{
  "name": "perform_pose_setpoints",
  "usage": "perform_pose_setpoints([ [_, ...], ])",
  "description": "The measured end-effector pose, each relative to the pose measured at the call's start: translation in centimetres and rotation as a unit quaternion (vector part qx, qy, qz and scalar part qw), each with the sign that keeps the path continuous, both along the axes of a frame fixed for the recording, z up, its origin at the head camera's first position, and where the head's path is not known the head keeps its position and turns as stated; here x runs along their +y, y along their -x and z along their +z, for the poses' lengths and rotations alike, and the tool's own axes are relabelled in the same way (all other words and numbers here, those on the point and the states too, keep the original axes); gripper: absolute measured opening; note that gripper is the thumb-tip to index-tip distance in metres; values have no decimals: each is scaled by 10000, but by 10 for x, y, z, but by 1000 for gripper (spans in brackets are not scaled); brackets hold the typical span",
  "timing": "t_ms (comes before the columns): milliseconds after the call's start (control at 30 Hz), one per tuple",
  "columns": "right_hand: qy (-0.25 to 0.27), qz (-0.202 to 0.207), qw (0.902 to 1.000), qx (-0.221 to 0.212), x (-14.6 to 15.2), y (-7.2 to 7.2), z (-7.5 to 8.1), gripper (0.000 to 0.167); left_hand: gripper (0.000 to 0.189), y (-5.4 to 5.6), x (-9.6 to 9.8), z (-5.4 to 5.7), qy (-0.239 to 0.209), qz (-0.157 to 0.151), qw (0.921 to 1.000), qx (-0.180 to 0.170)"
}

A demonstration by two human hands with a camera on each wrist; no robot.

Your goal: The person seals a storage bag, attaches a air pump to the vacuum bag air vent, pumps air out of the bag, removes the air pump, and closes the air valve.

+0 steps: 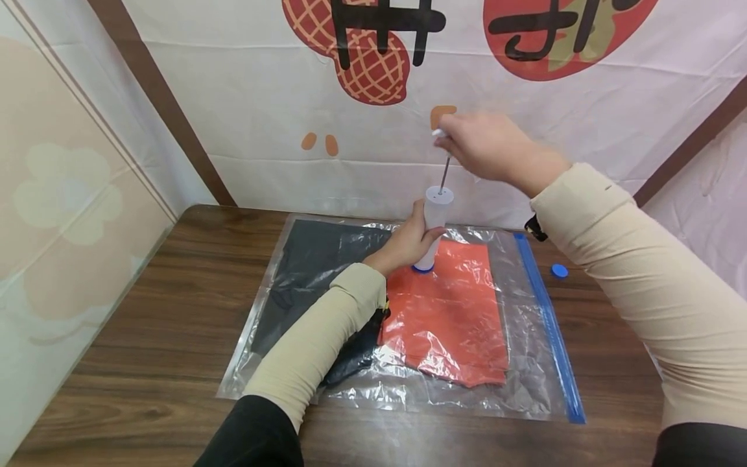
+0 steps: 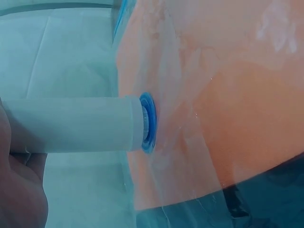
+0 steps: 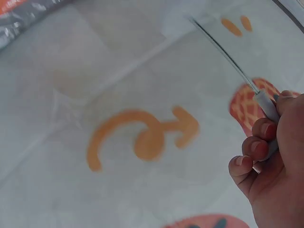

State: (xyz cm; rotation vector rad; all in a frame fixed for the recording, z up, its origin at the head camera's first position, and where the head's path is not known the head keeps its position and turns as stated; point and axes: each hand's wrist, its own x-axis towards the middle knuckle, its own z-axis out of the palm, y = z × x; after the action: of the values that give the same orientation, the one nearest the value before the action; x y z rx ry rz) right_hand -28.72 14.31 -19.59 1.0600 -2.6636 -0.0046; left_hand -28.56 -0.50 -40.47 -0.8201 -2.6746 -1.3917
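Observation:
My left hand [image 1: 401, 248] grips the white barrel of a hand vacuum pump [image 1: 438, 213], held near upright and leaning slightly. Its blue-ringed foot [image 2: 148, 122] meets a clear vacuum storage bag [image 1: 528, 350] lying flat. Above the barrel, my right hand [image 1: 493, 146] has its fingers curled round the pump's white handle [image 3: 267, 105]. A thin metal rod [image 1: 445, 174] runs from that handle down into the barrel's top. Inside the bag are a folded orange-red cloth [image 1: 452, 318] and a dark cloth [image 1: 327, 259].
A small round blue cap [image 1: 559, 271] lies on the wooden table [image 1: 146, 363], right of the bag's blue zip edge [image 1: 548, 324]. Behind the table hangs a printed cloth backdrop [image 1: 257, 97], close to the back edge.

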Motion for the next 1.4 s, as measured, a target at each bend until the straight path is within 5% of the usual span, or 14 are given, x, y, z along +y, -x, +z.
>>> perform_pose_setpoints([
  [367, -164, 58, 9990, -419, -3, 3, -55, 17, 68, 2, -1, -2, -26, -5, 10000, -51],
  [767, -251, -2, 9985, -487, -2, 2, -64, 15, 68, 1, -1, -1, 34, 66, 10000, -13],
  [1000, -235, 51, 9995, -212, 2, 2, -42, 16, 68, 0, 0, -2, 48, 72, 10000, -9],
  [1400, -71, -176, 9996, 209, 3, -4, 34, 19, 67, 0, 2, -2, 202, 97, 9997, -126],
])
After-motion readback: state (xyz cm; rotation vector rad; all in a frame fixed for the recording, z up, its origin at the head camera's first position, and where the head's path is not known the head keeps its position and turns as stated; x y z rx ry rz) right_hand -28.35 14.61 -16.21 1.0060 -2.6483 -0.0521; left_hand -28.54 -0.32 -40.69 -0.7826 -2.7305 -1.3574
